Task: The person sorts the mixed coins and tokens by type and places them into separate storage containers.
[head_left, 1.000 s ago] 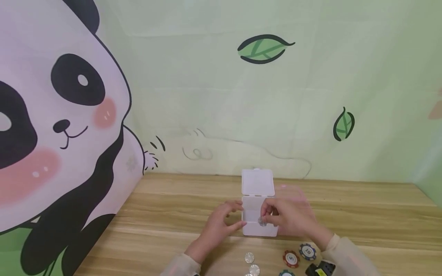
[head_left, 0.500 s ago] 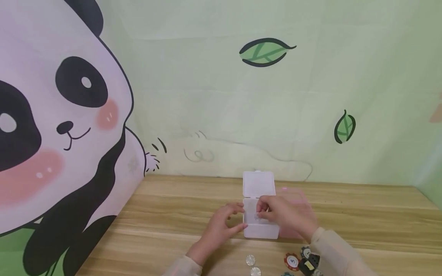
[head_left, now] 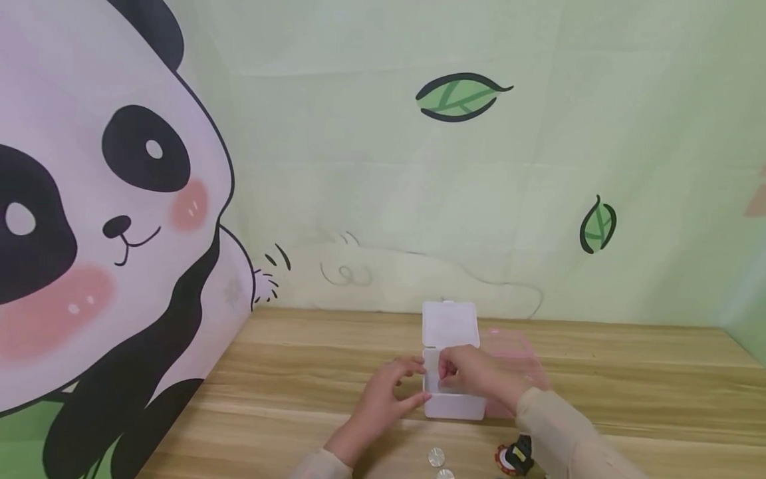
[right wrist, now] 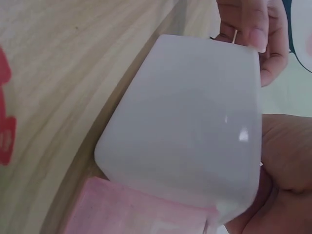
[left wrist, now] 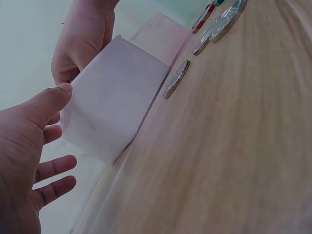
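A white plastic box [head_left: 455, 406] stands on the table with its hinged lid [head_left: 450, 324] raised at the back. My left hand [head_left: 383, 392] holds the box's left side, its thumb at the near corner of the rim and other fingers spread beside the wall. The right hand [head_left: 473, 374] reaches in over the right rim, thumb and fingers bent together and pointing down into the box. Its fingertips are partly hidden, and I cannot tell whether they still pinch a coin. Silver coins [head_left: 436, 457] lie on the table in front of the box.
A see-through pink box [head_left: 520, 359] stands against the white box's right side. Near the right sleeve lie a red poker chip [head_left: 505, 459] and a small black item with a yellow label [head_left: 519, 456]. A panda-printed cloth [head_left: 383, 166] hangs behind the wooden table.
My right hand has moved left and down into the box; the silver coin seen at its fingertips is out of sight. The left hand keeps its hold. The head view has shifted slightly.
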The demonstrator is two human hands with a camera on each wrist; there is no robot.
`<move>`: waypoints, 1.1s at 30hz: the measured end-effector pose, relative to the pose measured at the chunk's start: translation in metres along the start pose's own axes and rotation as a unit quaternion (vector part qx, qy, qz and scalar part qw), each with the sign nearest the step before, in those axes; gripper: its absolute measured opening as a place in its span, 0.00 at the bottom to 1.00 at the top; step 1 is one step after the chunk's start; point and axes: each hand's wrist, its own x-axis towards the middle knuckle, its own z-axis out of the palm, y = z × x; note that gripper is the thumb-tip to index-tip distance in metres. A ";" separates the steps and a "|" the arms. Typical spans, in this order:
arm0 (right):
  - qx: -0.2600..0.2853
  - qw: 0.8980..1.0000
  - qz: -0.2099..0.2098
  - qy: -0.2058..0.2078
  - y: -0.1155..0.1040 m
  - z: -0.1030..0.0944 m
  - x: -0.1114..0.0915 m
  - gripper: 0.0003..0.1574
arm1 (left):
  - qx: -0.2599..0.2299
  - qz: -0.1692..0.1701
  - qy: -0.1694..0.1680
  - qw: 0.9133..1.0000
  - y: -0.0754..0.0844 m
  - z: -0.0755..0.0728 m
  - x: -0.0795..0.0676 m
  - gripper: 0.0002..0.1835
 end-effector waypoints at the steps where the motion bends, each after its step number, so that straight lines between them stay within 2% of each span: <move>1: -0.004 1.000 -0.001 -0.004 0.000 0.001 0.000 0.11 | 0.002 0.001 0.001 1.000 0.000 0.000 0.000 0.18; 8: -0.048 0.998 -0.014 -0.025 0.001 0.005 0.003 0.12 | 0.004 0.009 0.005 1.000 0.000 0.001 0.000 0.17; 13: -0.070 0.997 0.001 -0.035 0.000 0.004 0.005 0.12 | 0.003 0.014 0.008 1.000 0.000 0.001 0.000 0.17; 18: -0.068 0.997 0.006 -0.038 0.002 0.005 0.007 0.14 | 0.004 0.017 0.009 1.000 -0.001 0.002 0.000 0.17; 25: -0.066 0.996 0.037 -0.041 -0.002 0.005 0.008 0.14 | 0.005 0.015 0.011 1.000 -0.003 0.002 0.000 0.17; 33: -0.119 0.991 0.059 -0.034 -0.006 0.006 0.009 0.12 | 0.008 0.014 0.009 1.000 -0.001 0.001 0.000 0.17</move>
